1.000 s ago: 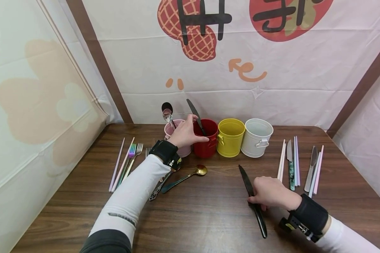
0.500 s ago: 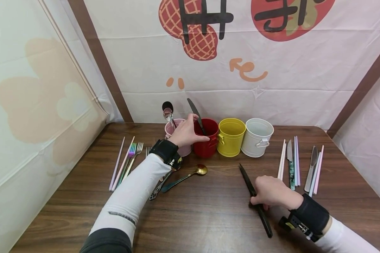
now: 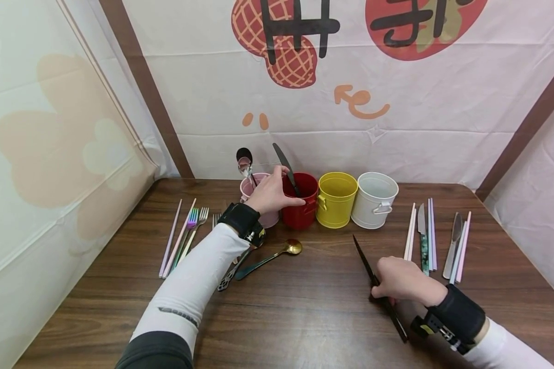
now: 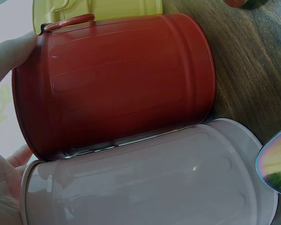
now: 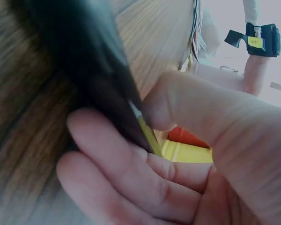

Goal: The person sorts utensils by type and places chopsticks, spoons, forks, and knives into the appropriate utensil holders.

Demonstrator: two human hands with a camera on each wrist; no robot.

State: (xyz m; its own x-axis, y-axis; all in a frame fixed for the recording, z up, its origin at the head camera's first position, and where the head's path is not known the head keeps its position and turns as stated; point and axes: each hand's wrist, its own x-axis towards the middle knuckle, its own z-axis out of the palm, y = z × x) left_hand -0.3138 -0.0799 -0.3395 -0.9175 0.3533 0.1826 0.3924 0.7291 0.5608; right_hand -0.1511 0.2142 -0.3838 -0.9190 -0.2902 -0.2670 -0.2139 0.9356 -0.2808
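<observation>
In the head view my left hand (image 3: 273, 193) grips the rim of a red bucket (image 3: 300, 214), its thumb at the front and its other fingers toward the back. A dark knife (image 3: 281, 158) stands in this bucket, tip up. Beside it on the left, a pink bucket (image 4: 145, 187) touches the red one and holds spoons (image 3: 244, 163), bowls up. My right hand (image 3: 403, 281) pinches a black knife (image 3: 362, 256), thumb on one side and fingers on the other, tip toward the buckets. In the right wrist view this knife (image 5: 100, 61) is close and blurred.
Yellow (image 3: 337, 207) and white (image 3: 374, 205) buckets continue the row rightward. A gold-bowled spoon (image 3: 293, 247) lies before the red bucket. Chopsticks (image 3: 171, 238) and forks (image 3: 202, 219) lie left; knives (image 3: 421, 220) and more chopsticks (image 3: 432, 236) lie right. A printed curtain (image 3: 304, 113) hangs behind.
My right hand has shifted slightly right with the black knife, which has rolled so that it looks thinner and slants more. The left hand has stayed on the red bucket.
</observation>
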